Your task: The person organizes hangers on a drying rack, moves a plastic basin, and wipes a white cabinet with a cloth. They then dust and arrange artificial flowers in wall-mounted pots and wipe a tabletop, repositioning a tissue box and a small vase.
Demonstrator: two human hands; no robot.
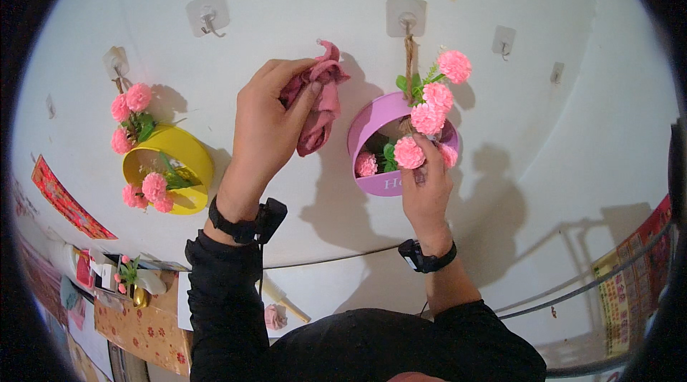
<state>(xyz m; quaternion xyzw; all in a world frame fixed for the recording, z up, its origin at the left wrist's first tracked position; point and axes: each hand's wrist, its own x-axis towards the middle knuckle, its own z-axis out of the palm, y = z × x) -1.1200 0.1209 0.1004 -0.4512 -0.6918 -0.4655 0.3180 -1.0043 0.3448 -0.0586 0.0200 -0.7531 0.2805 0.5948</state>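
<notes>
A crumpled pink cloth (322,108) is gripped in my left hand (263,108), raised before the white wall. To its right, a round purple metal planter (375,114) hangs by a twine loop (409,65) from a clear adhesive hook (407,18). My right hand (429,189) is at the planter's front opening, its fingers around the base of a pink artificial flower (409,152). More pink blooms (454,66) and green leaves rise along the twine. Lettering on the planter's lower front is partly hidden by my right hand.
A yellow hanging planter (198,167) with pink flowers is on the left. Bare adhesive hooks (208,13) dot the wall. Below lie a brush (284,299), another pink cloth (275,317) and a flower-patterned table (145,328). A dark cable (333,258) crosses the wall.
</notes>
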